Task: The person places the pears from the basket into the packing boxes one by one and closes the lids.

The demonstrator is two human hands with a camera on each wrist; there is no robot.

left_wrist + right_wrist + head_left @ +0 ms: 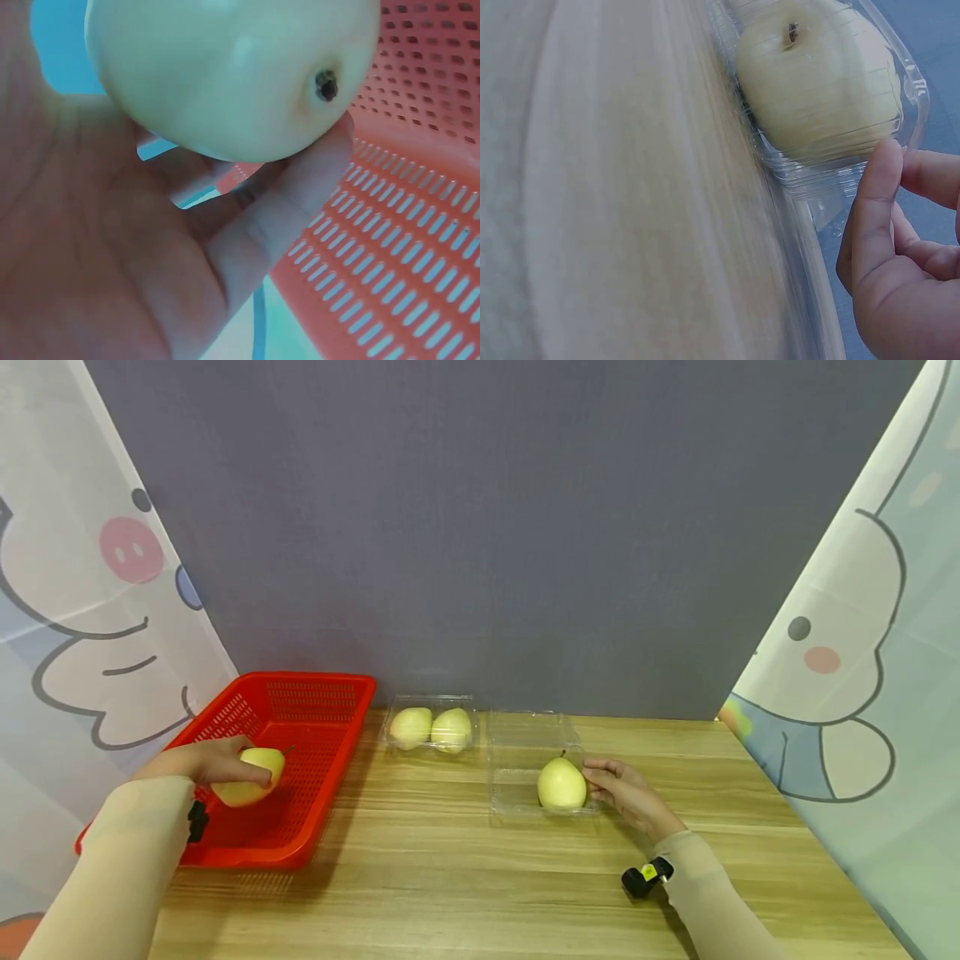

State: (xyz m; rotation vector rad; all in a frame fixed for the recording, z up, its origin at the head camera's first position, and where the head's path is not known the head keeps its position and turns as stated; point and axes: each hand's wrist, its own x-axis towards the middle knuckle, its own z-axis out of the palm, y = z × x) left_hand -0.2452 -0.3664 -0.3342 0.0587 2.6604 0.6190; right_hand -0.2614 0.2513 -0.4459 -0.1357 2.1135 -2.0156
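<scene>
Over the red basket [318, 789], my left hand [202, 762] grips a yellow-green pear [242, 787] from above, its stem pointing right. In the left wrist view, fingers curl around this pear [232, 75], and its dark blossom end faces the camera. Right of centre lies a clear plastic clamshell box [513, 787] with its lid folded back. One pear [562, 783] sits upright in its right half. At the box's right side, my right hand [630, 793] pinches the rim between thumb and fingers, as the right wrist view of the hand [904, 262] shows.
A second clear box [431, 700] holding two pears [452, 731] stands at the back, between the basket and the lidded box. A grey panel [480, 527] rises behind the wooden table [450, 885]. Cartoon-printed sheets hang at both sides.
</scene>
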